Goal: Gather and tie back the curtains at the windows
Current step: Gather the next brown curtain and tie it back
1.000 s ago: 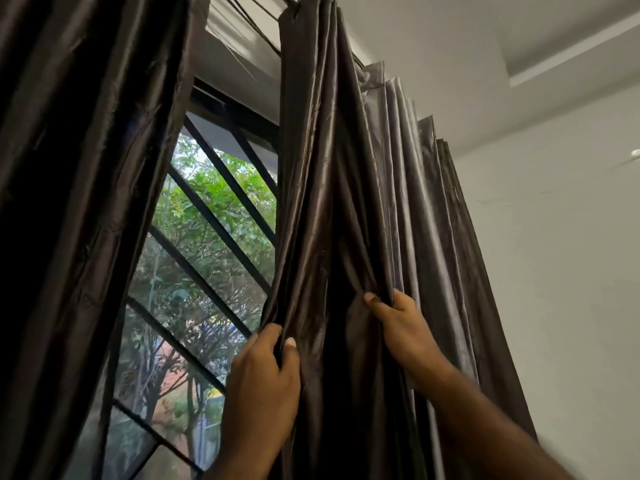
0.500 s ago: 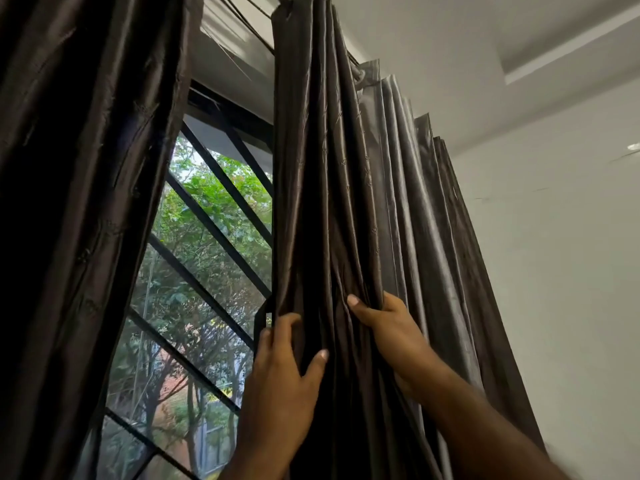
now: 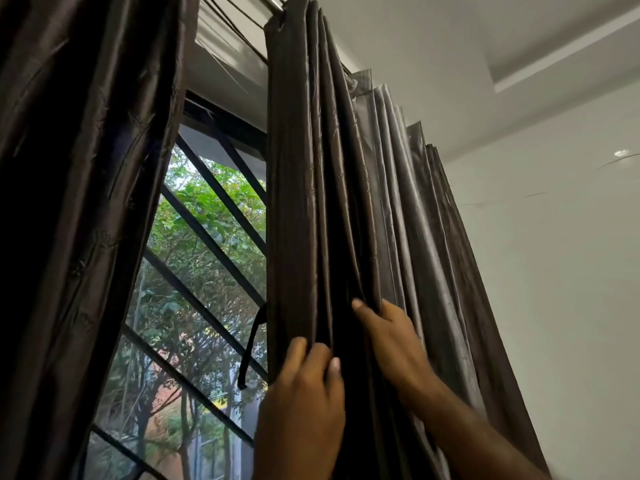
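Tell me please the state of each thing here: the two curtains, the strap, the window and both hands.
right curtain, gathered into tight folds, not tied.
left curtain, hanging loose, aside from the window.
strap, dangling free at the right curtain's edge, wrapped round nothing.
window, uncovered between the curtains, its barred grille showing.
left hand, pinches the right curtain's front folds.
right hand, grips folds farther right, thumb in front.
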